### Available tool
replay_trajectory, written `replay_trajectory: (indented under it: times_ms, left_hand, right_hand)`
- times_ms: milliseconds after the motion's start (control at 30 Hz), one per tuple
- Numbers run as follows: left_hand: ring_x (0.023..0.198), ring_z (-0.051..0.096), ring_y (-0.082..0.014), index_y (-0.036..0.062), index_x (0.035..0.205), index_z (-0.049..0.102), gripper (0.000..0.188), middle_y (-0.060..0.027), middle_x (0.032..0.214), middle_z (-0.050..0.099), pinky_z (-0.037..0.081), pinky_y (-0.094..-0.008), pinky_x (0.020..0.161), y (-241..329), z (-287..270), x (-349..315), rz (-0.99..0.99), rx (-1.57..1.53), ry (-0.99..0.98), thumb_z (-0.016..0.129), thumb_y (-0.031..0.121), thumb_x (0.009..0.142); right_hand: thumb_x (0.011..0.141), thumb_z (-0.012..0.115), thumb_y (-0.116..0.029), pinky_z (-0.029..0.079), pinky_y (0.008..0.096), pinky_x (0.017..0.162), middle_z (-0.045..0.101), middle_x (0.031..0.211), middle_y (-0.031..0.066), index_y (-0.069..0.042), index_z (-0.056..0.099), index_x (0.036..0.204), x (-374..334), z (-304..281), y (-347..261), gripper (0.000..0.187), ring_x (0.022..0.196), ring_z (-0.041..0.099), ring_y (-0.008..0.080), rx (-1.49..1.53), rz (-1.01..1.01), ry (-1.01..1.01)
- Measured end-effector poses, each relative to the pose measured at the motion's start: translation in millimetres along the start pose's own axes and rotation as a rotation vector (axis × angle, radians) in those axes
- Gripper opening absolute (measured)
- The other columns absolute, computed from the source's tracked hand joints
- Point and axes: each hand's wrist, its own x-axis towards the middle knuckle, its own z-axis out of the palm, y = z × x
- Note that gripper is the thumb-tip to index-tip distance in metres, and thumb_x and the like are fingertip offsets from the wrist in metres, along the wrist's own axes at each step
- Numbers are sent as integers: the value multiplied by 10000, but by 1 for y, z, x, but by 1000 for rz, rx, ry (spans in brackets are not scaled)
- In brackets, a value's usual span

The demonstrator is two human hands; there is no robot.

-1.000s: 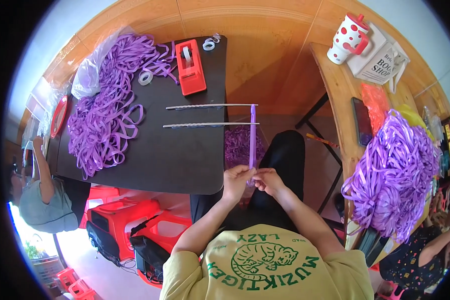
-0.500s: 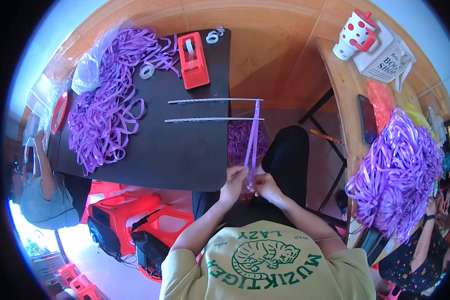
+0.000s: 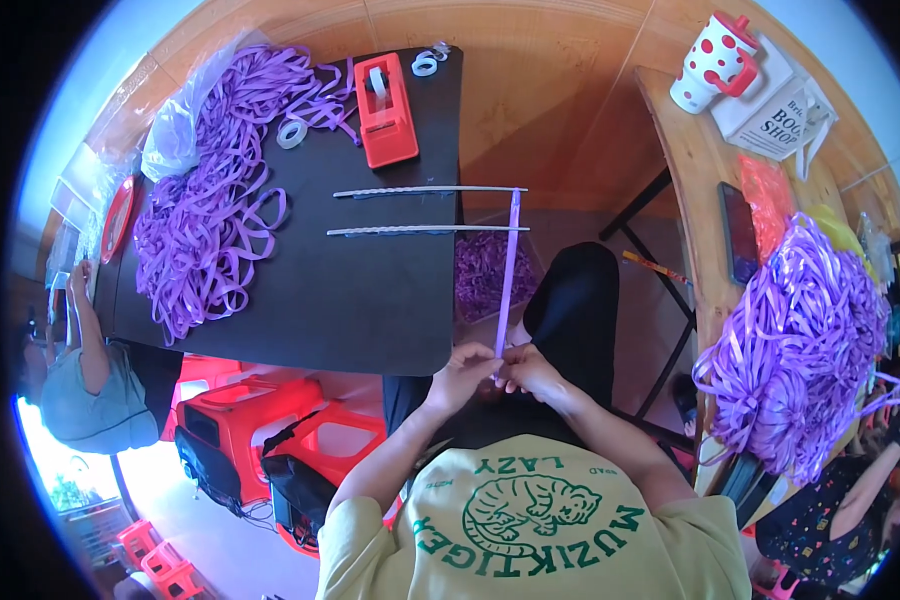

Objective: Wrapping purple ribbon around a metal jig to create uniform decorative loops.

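A purple ribbon runs taut from the tips of two thin metal rods down to my hands. The far rod and the near rod lie side by side, jutting past the right edge of the black table. My left hand pinches the ribbon's lower end from the left. Closed on that same end, my right hand meets it from the right, fingertips nearly touching. The exact finger hold is partly hidden.
On the black table are a heap of purple ribbon, a red tape dispenser and tape rolls. Another ribbon pile, a phone and a dotted tumbler occupy the wooden table. Red stools stand left; people sit both sides.
The ribbon's two strands, apart before, now lie together as one narrow band. My hands have drawn closer together. At far right, a person's hand has risen beside strands pulled from the pile.
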Motion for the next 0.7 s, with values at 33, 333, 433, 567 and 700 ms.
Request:
replay_trajectory:
  times_ms: [33, 333, 433, 567, 700]
  left_hand:
    - [644, 599, -82, 5, 825, 645, 129, -34, 704, 640, 481, -233, 576, -1, -4, -1, -1, -2, 7, 674, 130, 822]
    - [679, 582, -73, 5, 809, 642, 102, -32, 706, 629, 464, -227, 624, -6, -14, -19, -12, 191, -132, 660, 105, 820]
    - [699, 575, -74, 9, 821, 647, 86, -19, 726, 625, 454, -220, 660, -3, -17, -23, -22, 159, -122, 660, 94, 821]
    - [709, 582, -77, 0, 829, 653, 66, -25, 749, 634, 458, -213, 683, 4, -15, -29, -100, -105, -77, 656, 66, 829]
    - [702, 596, -85, -19, 826, 655, 47, -40, 753, 648, 474, -216, 679, 15, -5, -27, -28, -127, -71, 643, 27, 834]
  right_hand:
    - [756, 632, -144, 330, 188, 374, 634, 644, 44, -30, 659, 756, -3, 2, -2, 118, 466, 549, 82, 16, -35, -21]
    - [765, 631, -19, 410, 205, 474, 631, 660, 30, -17, 650, 739, 8, -1, -9, 32, 552, 563, 69, 204, -316, 203]
    - [742, 626, 70, 451, 209, 562, 629, 682, 31, 14, 636, 734, 12, -4, -6, 57, 611, 564, 69, 135, -496, 260]
    - [756, 624, 41, 446, 207, 550, 626, 670, 31, 11, 643, 733, 1, -3, -9, 41, 588, 562, 76, -85, -432, 233]
    - [763, 621, 14, 433, 213, 519, 623, 661, 33, 14, 651, 741, -15, 3, -2, 37, 550, 546, 81, -62, -203, 22]
